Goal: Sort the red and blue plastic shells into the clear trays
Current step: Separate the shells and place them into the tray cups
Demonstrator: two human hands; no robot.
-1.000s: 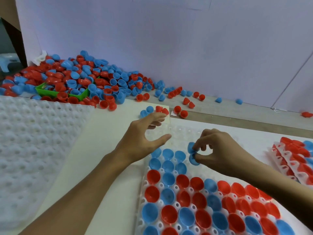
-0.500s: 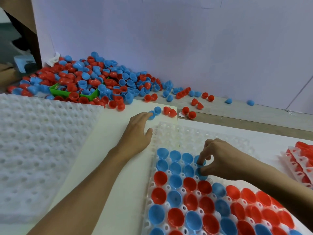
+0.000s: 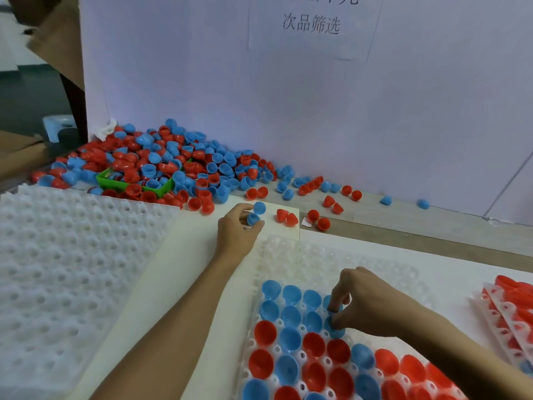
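A clear dimpled tray [image 3: 331,261] lies in front of me, its near rows filled with red and blue shells, its far rows bare. My right hand [image 3: 363,301] pinches a blue shell [image 3: 334,327] down into a tray pocket at the edge of the filled part. My left hand [image 3: 236,229] reaches past the tray's far left corner and grips a blue shell [image 3: 252,218]; a second blue shell [image 3: 259,207] sits right beside its fingertips. Two red shells [image 3: 287,217] lie just right of that hand.
A big heap of red and blue shells [image 3: 173,163] with a green bin [image 3: 115,183] lies at the back left against a white board. Stacked empty white trays [image 3: 72,269] fill the left. Another filled tray [image 3: 513,307] is at the right edge. Loose shells [image 3: 318,219] dot the back.
My left hand has reached forward from above the tray to the loose blue shells and closed on one. My right hand has lowered its blue shell into the tray.
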